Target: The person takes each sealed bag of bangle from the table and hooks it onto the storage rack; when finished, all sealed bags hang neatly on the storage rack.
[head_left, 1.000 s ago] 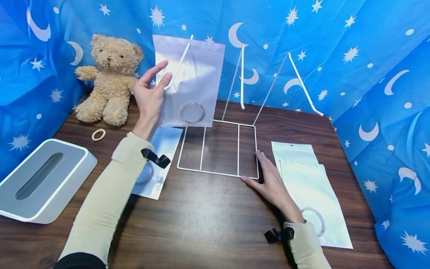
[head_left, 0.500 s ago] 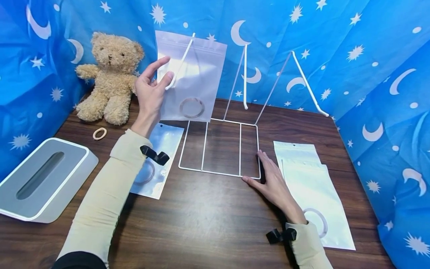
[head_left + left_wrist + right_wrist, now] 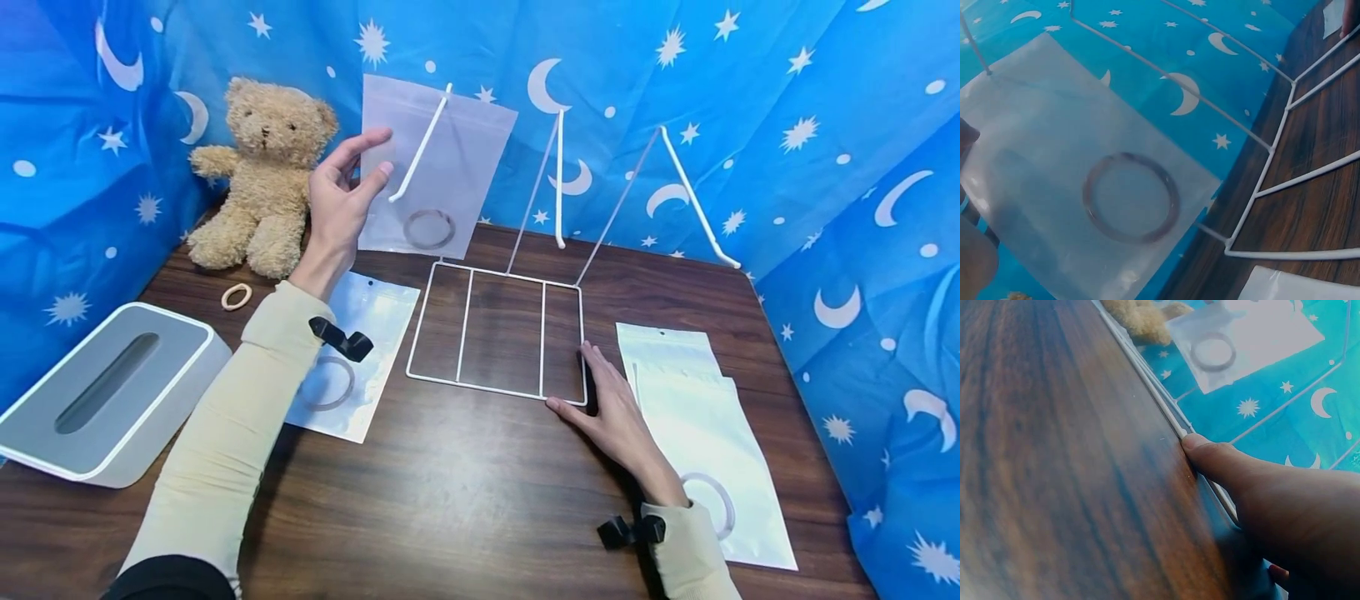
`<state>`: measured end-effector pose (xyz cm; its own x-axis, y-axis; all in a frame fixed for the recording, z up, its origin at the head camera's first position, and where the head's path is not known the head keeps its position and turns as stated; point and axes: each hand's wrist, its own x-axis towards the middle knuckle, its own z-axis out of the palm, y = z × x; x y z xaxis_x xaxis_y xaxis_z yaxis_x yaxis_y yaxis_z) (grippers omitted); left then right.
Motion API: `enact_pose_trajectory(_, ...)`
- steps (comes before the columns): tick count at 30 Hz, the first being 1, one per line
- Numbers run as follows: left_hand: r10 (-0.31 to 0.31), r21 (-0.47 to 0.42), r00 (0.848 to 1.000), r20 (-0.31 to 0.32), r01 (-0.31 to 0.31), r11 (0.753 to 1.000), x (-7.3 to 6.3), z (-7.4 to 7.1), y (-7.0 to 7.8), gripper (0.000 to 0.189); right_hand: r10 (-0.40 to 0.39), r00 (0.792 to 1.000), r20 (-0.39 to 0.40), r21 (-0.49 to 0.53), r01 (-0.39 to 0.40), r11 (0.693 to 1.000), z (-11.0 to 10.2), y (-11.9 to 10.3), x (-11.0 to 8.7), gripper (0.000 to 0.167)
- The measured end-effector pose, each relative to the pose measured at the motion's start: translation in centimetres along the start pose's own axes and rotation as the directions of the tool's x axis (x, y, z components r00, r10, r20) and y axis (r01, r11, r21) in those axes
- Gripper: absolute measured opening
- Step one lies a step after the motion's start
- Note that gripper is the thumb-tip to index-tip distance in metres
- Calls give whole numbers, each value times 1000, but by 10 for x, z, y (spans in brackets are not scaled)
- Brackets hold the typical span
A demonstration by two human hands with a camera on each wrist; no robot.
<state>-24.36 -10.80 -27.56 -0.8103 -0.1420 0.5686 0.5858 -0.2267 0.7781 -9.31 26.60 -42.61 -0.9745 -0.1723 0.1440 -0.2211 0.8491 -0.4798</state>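
In the head view a pale zip bag [image 3: 472,179] with a ring-shaped bracelet [image 3: 429,228] inside hangs on the left prong of a white wire display rack [image 3: 498,392]. My left hand [image 3: 341,204] is beside the bag's left edge, thumb and index finger apart before it; whether they touch it is unclear. The left wrist view shows the bag [image 3: 1041,181] hanging from the wire prong. My right hand [image 3: 611,408] rests at the rack base's front right corner, thumb on the front bar and fingers along the side bar. In the right wrist view the thumb [image 3: 1210,453] presses the bar.
Another bag with a bracelet [image 3: 375,358] lies left of the rack. Two overlapping bags [image 3: 705,442] lie at the right. A teddy bear [image 3: 262,183], a small wooden ring [image 3: 236,297] and a grey-topped tissue box [image 3: 172,417] stand or lie at the left. Two prongs carry nothing.
My left thumb has come away from the prong's tip, and the bag has swung back a little. The right hand stays at the rack's corner. The head view has shifted slightly.
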Motion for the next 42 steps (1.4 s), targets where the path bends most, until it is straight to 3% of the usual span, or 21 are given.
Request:
enact_pose_trajectory(4,-23,39,999,26,22,999,-1,-6,4,27,8,1000,-5,-2,-8,1000,1,3,-3,99)
enact_pose_trajectory(6,-26,111,999,32,23,994,-5,-13,8,25,9,1000,-12,-5,-9,1000,1,4,-3,99)
enact_pose_trajectory(8,-30,221,999,40,20,975,-13,-24,12,24,7,1000,-19,-9,-7,1000,0,6,-4,98)
enact_pose_trajectory(10,-51,353,998,38,34,935,-26,-36,16,25,4,1000,-24,-13,-4,1000,-1,7,-4,98)
enact_pose_trajectory(13,-113,544,992,54,66,836,-52,-63,9,28,0,1000,-28,-22,0,1000,-3,8,-3,98)
enact_pose_trajectory(16,-188,671,980,62,99,735,-83,-88,-2,31,-1,1000,-28,-23,0,1000,-7,9,-3,98)
enact_pose_trajectory(18,-242,745,969,49,126,655,-103,-99,-6,32,-4,1000,-27,-23,3,1000,-8,9,-2,98)
enact_pose_trajectory(23,-386,906,922,-20,180,383,-137,-110,-7,40,-7,1000,-28,-23,6,1000,-9,11,-2,98)
enact_pose_trajectory(25,-432,936,900,-48,192,295,-142,-111,-9,45,-4,1000,-28,-19,3,1000,-7,11,-1,98)
enact_pose_trajectory(27,-451,948,889,-75,204,244,-144,-111,-11,49,-4,1000,-24,-11,3,1000,-5,11,-1,98)
enact_pose_trajectory(29,-450,953,888,-94,211,216,-146,-113,-13,50,-7,1000,-15,-3,7,1000,-2,9,0,98)
enact_pose_trajectory(31,-439,951,892,-108,221,215,-148,-117,-15,49,-13,1000,-9,1,13,1000,0,8,-1,98)
enact_pose_trajectory(33,-426,937,898,-109,236,258,-150,-120,-18,47,-17,1000,-10,3,17,1000,2,7,-1,98)
enact_pose_trajectory(35,-405,907,908,-104,254,336,-151,-125,-20,43,-17,1000,-12,5,17,1000,3,5,-2,98)
enact_pose_trajectory(38,-387,820,917,-100,296,489,-149,-131,-22,38,-18,1000,-10,7,18,1000,3,5,-2,98)
enact_pose_trajectory(40,-404,746,909,-96,335,575,-148,-135,-22,40,-16,1000,-8,8,16,1000,3,4,-2,98)
enact_pose_trajectory(42,-450,671,889,-87,386,634,-146,-139,-21,42,-14,1000,-5,10,14,1000,2,3,-1,99)
